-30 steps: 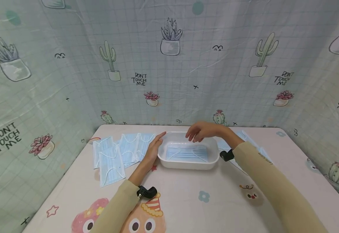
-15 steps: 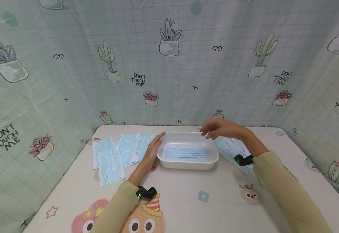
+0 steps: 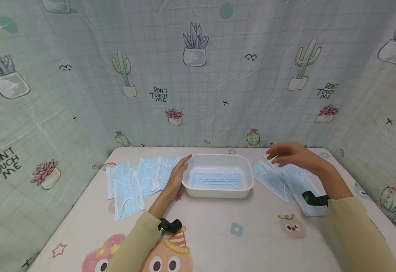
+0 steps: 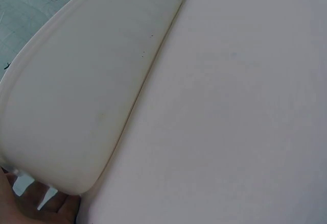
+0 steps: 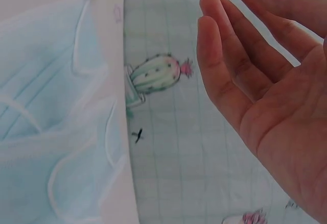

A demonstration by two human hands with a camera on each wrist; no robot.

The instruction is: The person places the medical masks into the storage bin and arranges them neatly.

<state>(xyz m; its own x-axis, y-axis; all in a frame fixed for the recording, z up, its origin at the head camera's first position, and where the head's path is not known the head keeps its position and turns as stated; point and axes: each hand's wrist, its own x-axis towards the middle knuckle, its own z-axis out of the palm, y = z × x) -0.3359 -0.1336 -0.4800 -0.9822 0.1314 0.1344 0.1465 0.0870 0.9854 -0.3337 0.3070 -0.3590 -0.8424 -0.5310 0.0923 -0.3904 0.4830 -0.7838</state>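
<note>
A white plastic tub stands mid-table with a blue face mask lying flat inside. My left hand rests along the tub's left side, fingers extended; in the left wrist view its fingers touch the tub's end wall. Above the right-hand face masks hovers my right hand, holding nothing. The right wrist view shows that hand's relaxed, slightly bent fingers apart from the masks below.
Several overlapping face masks lie left of the tub. Behind the table, a cactus-print curtain hangs along the far edge and both sides.
My right hand has moved right, from over the tub to over the right-hand masks, exposing more of them. My left hand stays against the tub.
</note>
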